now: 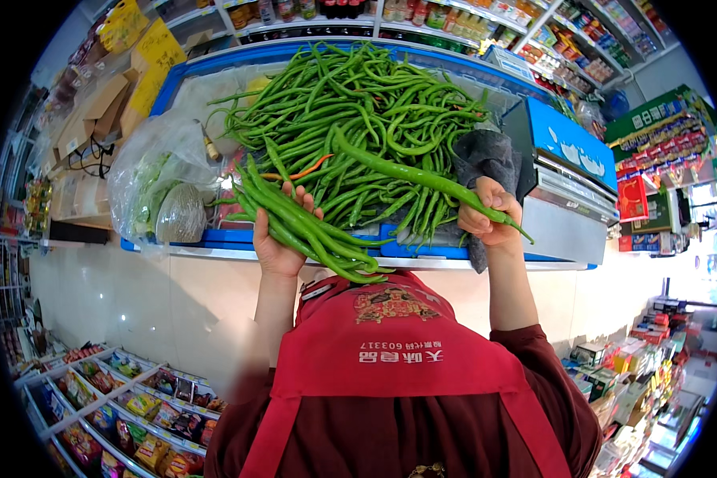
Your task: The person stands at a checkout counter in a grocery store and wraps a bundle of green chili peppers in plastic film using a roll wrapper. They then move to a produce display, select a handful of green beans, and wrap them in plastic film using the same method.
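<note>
A bundle of long green chili peppers (307, 229) rests in my left hand (276, 245), whose fingers curl round it from the left. My right hand (491, 213) pinches one long green chili pepper (410, 173) near its thin end; the rest of it slants up and left over the pile. In front of both hands lies a broad heap of green chili peppers (358, 103). One orange-red pepper (299, 170) sits in the heap just above my left hand. A dark grey cloth (486, 155) lies beside the heap, partly behind my right hand.
The heap lies on a blue-edged freezer (215, 60). A clear plastic bag with green vegetables (163, 187) stands at its left, near cardboard boxes (107, 107). To the right is a blue and metal machine (570, 199). Stocked shelves (446, 24) line the back; snack racks (127, 406) stand at lower left.
</note>
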`<state>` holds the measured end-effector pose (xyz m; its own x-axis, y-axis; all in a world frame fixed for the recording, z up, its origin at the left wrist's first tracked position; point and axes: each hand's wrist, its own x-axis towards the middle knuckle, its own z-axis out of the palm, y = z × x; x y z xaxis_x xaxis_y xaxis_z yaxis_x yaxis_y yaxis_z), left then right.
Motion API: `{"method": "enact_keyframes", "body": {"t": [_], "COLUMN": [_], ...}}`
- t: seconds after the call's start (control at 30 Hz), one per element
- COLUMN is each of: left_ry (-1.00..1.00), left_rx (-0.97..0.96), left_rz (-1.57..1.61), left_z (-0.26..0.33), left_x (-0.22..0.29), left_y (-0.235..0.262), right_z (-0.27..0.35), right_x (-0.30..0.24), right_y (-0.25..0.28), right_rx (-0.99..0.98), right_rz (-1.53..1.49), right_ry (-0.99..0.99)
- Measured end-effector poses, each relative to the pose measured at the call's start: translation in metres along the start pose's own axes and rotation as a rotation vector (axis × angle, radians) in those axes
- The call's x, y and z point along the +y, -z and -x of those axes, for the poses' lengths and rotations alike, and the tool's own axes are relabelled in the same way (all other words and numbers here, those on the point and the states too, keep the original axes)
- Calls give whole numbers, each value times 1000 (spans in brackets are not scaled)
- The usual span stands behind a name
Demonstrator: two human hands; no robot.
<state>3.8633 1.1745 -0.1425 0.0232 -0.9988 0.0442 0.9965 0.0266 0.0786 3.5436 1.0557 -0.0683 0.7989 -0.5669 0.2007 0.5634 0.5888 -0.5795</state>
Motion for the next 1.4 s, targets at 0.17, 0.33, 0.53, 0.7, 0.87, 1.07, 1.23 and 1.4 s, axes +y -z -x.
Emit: {"method": "enact_keyframes", "body": {"t": [0.17, 0.33, 0.53, 0.7, 0.87, 1.07, 1.23, 1.4], "left_ry": [53, 32, 58, 15, -9, 50, 18, 4], "left_rx": [-34, -26, -8, -6, -26, -23, -31, 10], "left_rz": [-28, -64, -14, 11, -6, -18, -70, -49], "left_z": [-13, -14, -10, -2, 2, -7, 0, 7], "left_x": [-12, -14, -12, -4, 1, -5, -7, -7], "left_y": [-7, -6, -3, 0, 4, 1, -6, -1], "right_z": [1, 2, -4, -6, -5, -33, -38, -31], "right_x": [8, 7, -32, -68, -105, -104, 4, 10], "right_y": [-7, -12, -35, -48, -27, 112, 190, 177], "right_rx": [-80, -51, 66, 703, 1111, 1093, 827, 658], "right_rz": [-66, -128, 451, 1459, 2220, 2380, 2384, 2360], "right_ry": [42, 59, 213, 163, -8, -547, -523, -191]}}
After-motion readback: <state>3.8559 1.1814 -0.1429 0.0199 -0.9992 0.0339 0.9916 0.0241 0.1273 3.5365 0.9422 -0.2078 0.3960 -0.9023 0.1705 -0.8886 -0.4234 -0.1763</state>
